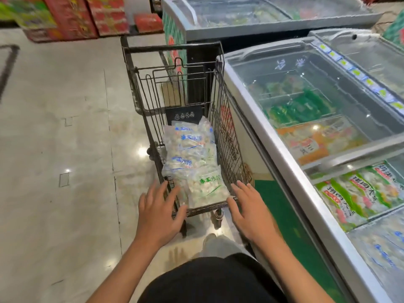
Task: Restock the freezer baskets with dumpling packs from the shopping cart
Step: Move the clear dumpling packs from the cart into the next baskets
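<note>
You are looking down at a wire shopping cart (227, 136) standing on a glossy tiled floor (54, 127), with its near end at your hands and its handle at twelve o'clock. Your left hand (158, 215) lies at the cart's near left corner, fingers straight and spread, holding nothing. Your right hand (249, 213) lies at the near right corner in the same way, fingers loosely spread and pointing toward eleven o'clock; whether either palm presses the rim cannot be told.

Between your hands and running away toward twelve o'clock, clear dumpling packs (192, 158) are stacked in the cart, overlapping one another, printed with blue and green lettering.

At three o'clock, just beside the cart, stands a chest freezer (282, 171) with a curved glass lid. Under the glass its baskets hold green packs (299, 108), an orange pack (312, 145) and red-lettered packs (358, 193). A second freezer (251, 25) stands at one o'clock, and red cartons (87, 16) are stacked at eleven o'clock.
</note>
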